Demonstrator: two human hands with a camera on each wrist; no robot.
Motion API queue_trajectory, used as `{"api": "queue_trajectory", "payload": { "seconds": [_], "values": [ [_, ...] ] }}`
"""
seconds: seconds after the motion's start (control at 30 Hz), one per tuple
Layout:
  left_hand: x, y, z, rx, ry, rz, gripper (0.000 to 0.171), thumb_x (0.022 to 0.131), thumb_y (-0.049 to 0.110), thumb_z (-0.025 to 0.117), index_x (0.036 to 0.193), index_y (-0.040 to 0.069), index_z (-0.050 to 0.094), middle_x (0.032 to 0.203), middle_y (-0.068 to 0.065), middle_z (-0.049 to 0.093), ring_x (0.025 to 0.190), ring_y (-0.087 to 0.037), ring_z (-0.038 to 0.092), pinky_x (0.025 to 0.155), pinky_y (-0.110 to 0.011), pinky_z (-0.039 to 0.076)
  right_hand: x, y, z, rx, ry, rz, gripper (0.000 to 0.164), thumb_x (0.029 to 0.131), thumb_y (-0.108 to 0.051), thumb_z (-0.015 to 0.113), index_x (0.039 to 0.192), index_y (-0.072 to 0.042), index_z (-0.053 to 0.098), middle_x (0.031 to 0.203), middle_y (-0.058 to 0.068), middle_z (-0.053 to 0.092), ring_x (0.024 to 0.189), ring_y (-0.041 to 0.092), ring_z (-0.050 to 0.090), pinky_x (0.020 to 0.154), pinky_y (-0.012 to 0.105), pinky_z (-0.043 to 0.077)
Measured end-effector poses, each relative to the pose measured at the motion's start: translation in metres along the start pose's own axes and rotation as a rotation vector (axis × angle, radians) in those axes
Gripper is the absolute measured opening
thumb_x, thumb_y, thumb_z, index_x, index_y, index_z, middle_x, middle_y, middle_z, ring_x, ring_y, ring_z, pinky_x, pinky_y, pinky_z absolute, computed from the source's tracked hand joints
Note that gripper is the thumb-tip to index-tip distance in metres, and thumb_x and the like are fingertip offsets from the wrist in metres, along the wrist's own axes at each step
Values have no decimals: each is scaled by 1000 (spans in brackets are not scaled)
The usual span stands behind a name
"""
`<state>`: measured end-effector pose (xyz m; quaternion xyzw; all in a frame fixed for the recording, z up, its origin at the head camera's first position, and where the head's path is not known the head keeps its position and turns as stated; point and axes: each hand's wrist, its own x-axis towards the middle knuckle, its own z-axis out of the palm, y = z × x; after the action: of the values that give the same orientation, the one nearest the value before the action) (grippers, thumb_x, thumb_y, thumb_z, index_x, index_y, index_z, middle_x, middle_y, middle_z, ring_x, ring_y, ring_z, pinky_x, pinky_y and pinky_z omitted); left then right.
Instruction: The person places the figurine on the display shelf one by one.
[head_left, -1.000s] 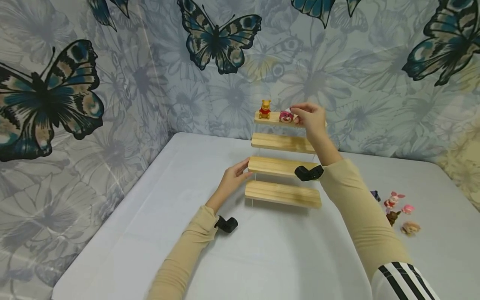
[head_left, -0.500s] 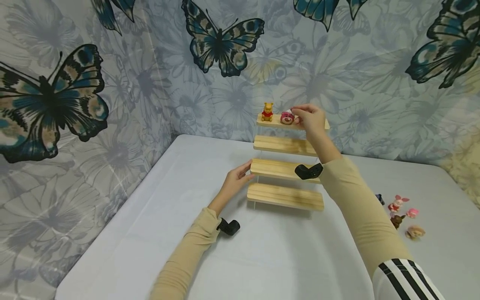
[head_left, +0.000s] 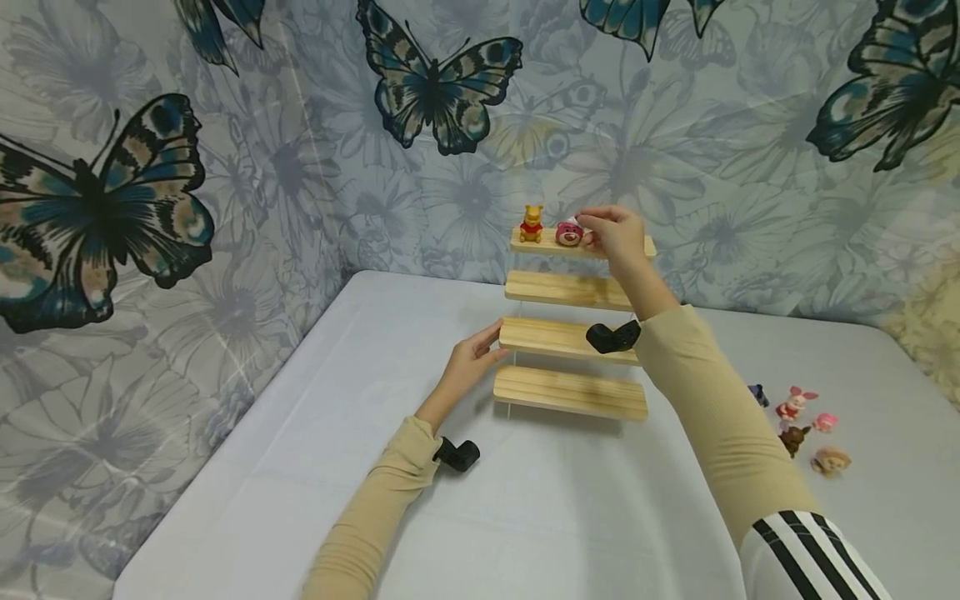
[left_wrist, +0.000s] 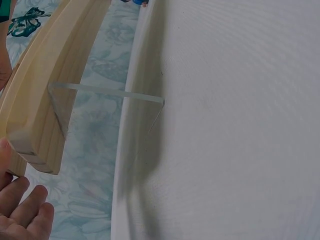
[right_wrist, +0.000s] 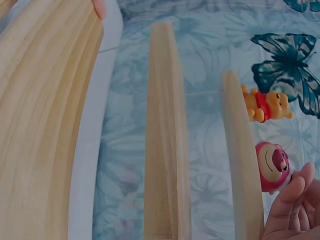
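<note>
A tiered display stand [head_left: 570, 392] has pale wooden shelves on clear supports. At the left end of its second-lowest shelf, my left hand [head_left: 470, 360] holds the edge between thumb and fingers; the left wrist view shows several loosely bent fingers [left_wrist: 31, 210] beside the wood. On the top shelf [head_left: 551, 243], a pink bear figurine [right_wrist: 273, 167] faces outward, and my right hand [head_left: 618, 237] pinches its right side with thumb and forefinger. A yellow bear figurine in a red shirt [head_left: 531, 223] sits to its left, apart from the hand.
Several small figurines lie on the white table [head_left: 300, 467] at right, among them a pink-eared piglet [head_left: 795, 405], a brown figurine [head_left: 793, 438] and a beige one [head_left: 830, 461]. A butterfly-patterned backdrop [head_left: 465, 208] rises close behind the stand.
Both hands keep their places on the stand and the pink bear figurine. The whole head view shifts slightly; nothing on the shelves has visibly moved.
</note>
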<state>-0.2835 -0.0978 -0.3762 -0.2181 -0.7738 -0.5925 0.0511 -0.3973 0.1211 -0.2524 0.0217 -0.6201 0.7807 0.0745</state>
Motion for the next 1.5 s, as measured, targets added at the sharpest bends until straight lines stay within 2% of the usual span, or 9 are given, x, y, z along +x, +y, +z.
{"api": "queue_trajectory", "payload": {
  "seconds": [0.37,0.53,0.7,0.83,1.07,1.2,1.33,1.5],
  "values": [
    [-1,4,0,3,8,5,51,87,3,58,131,-9,36,133,-21,36,120,-32,37,98,-40,32,-1,-1,-1,-14,-18,17,23,83,-3,63,102,9,59,79,6,63,42,12,54,42,20,48],
    [-2,5,0,3,-3,12,51,88,4,57,132,-10,35,134,-21,35,120,-32,37,98,-40,32,-2,-2,-1,3,-10,25,16,83,-4,63,98,3,62,83,7,63,44,12,55,42,20,48],
    [-1,4,-1,2,9,5,51,87,4,58,132,-8,36,133,-20,37,119,-31,40,97,-37,34,-4,-5,-3,148,16,39,23,85,-7,61,107,-3,58,108,10,54,47,12,54,43,18,47],
    [0,4,-1,-7,5,10,51,87,3,58,131,-10,36,133,-22,37,118,-33,41,97,-38,34,-10,-9,-12,285,35,38,25,87,-3,57,111,0,54,112,9,45,45,12,53,42,16,46],
    [-2,1,2,-22,-4,10,51,87,2,57,131,-11,35,133,-22,35,118,-33,40,97,-39,34,-28,-6,-38,324,14,79,24,86,-4,58,109,1,54,116,6,43,49,13,52,45,15,47],
    [-3,0,2,-25,0,7,51,87,2,57,131,-11,35,133,-22,35,118,-33,40,97,-38,34,-36,-4,-49,384,12,93,21,85,-3,59,106,1,56,118,5,42,52,13,52,47,16,48],
    [-3,0,1,-33,-4,9,51,87,2,57,131,-12,35,134,-22,35,119,-33,39,97,-39,33,-40,-5,-53,439,8,109,15,84,-2,61,99,-3,59,120,4,42,56,14,52,49,17,47],
    [-1,0,1,-49,-6,24,51,87,-1,57,130,-12,34,133,-24,34,118,-35,39,97,-42,33,-44,-8,-56,522,-5,182,19,84,0,60,103,-5,60,129,3,40,58,14,53,49,17,47]
  ]
}}
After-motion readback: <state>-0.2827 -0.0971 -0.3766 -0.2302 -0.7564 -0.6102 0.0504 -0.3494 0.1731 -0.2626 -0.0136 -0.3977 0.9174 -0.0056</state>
